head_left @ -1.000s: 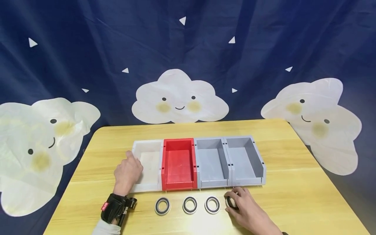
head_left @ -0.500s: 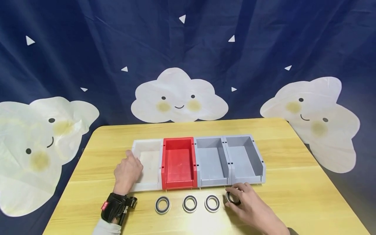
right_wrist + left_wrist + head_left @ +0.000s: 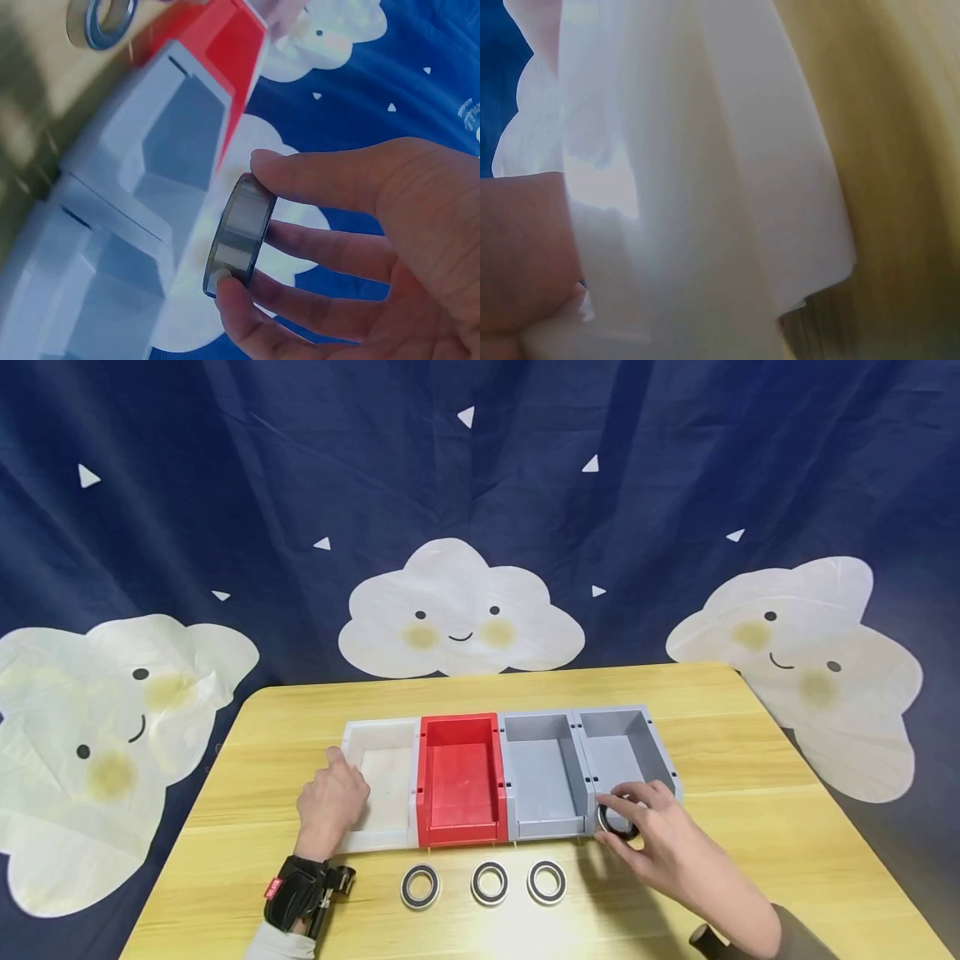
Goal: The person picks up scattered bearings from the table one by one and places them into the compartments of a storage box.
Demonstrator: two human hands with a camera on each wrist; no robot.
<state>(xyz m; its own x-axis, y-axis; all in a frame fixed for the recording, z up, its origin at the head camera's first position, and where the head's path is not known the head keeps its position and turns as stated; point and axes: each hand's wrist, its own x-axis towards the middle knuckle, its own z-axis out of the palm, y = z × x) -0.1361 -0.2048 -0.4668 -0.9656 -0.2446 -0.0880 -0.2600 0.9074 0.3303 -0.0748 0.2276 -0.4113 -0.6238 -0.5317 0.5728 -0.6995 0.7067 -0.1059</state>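
Observation:
In the head view my right hand (image 3: 663, 835) pinches a ball bearing (image 3: 241, 229) between thumb and fingers. It holds the bearing tilted, over the front edge of the right grey bin (image 3: 611, 756). The right wrist view shows the bearing edge-on, its shiny metal rim facing the camera. My left hand (image 3: 332, 797) grips the left wall of the white bin (image 3: 381, 841), its fingertips hidden inside. Close up in the left wrist view, the translucent wall (image 3: 660, 180) fills the middle, with part of the hand at its left.
A red bin (image 3: 461, 768) and another grey bin (image 3: 542, 768) complete the joined row. Before them on the wooden table (image 3: 262, 727) lie a left bearing (image 3: 407, 887), a middle bearing (image 3: 476, 883) and a right bearing (image 3: 533, 882). A blue cloud-patterned curtain (image 3: 525, 468) hangs behind.
My right hand has lifted the bearing off the table and carried it forward to the front of the right grey bin. My left hand keeps its grip on the white bin.

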